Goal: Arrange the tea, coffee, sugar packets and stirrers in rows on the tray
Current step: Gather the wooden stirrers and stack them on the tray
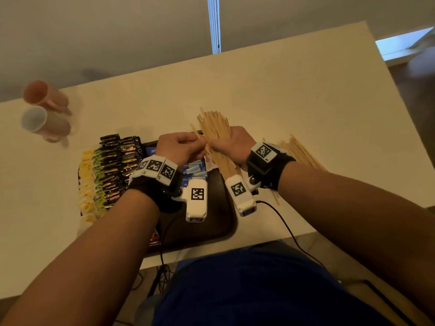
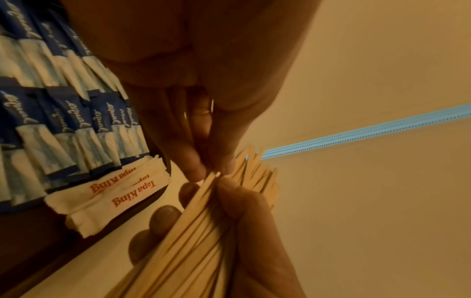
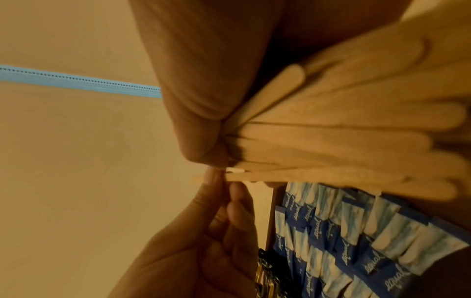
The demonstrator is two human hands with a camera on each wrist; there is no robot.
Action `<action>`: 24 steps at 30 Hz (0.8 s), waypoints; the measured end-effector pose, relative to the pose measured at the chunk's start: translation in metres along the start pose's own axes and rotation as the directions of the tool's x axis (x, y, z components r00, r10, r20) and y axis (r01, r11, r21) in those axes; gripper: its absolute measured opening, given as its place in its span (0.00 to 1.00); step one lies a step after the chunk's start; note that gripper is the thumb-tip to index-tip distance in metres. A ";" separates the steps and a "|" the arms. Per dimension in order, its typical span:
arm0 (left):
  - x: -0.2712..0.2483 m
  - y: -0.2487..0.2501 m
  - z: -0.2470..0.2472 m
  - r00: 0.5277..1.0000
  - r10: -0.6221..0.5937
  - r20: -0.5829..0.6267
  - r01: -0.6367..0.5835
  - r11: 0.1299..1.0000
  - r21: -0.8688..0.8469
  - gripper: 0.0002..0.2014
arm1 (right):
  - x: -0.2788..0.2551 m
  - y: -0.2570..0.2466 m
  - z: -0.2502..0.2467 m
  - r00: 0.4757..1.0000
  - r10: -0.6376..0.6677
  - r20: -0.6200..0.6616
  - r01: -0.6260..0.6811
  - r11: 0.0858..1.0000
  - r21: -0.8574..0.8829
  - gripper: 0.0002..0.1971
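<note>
While a thick bundle of wooden stirrers [image 1: 217, 140] is being gripped in the right hand [image 1: 231, 147], with its fingers [image 2: 163, 218] curled round the sticks, a single stick at the bundle's edge is being pinched by the left hand [image 1: 180, 147] between thumb and fingertips [image 2: 190, 163], apparently to straighten it or draw it out. The bundle is being held just above the right part of the dark tray [image 1: 211, 222], its far ends fanning out over the worktop [image 1: 294, 95]. Much of the arranging is judged to be done: rows of yellow packets [image 1: 87, 182], green-edged packets [image 1: 100, 175] and dark packets [image 1: 122, 165] are lying side by side on the tray's left part, and blue sweetener packets [image 2: 63, 125] are being kept in overlapping rows beside them, with a few white sugar packets [image 2: 109, 195] next to these. The stirrers are what is left, as far as can be seen: none is being shown laid on the tray, and a further loose heap of stirrers [image 1: 299, 151] is lying on the worktop to the right, well apart from the tray. Two cups [image 1: 44, 111] are lying on the worktop's far left, playing no part.
</note>
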State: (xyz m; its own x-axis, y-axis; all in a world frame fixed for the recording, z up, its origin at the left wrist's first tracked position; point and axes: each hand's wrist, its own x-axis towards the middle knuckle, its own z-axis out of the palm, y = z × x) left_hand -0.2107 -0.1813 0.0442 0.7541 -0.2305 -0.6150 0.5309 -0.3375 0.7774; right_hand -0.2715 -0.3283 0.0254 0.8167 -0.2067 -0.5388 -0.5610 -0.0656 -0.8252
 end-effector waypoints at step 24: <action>-0.013 -0.026 -0.110 0.964 0.040 0.264 -0.103 0.968 0.229 0.06 | -0.036 0.018 0.115 0.987 -0.153 -0.039 0.137 0.951 -0.276 0.13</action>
State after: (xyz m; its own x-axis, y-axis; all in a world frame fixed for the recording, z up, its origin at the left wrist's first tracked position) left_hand -0.1917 -0.0694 0.0461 0.6462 -0.4763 -0.5963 0.3475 -0.5120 0.7856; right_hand -0.2950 -0.2098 0.0106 0.8871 -0.2324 -0.3987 -0.4593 -0.3606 -0.8118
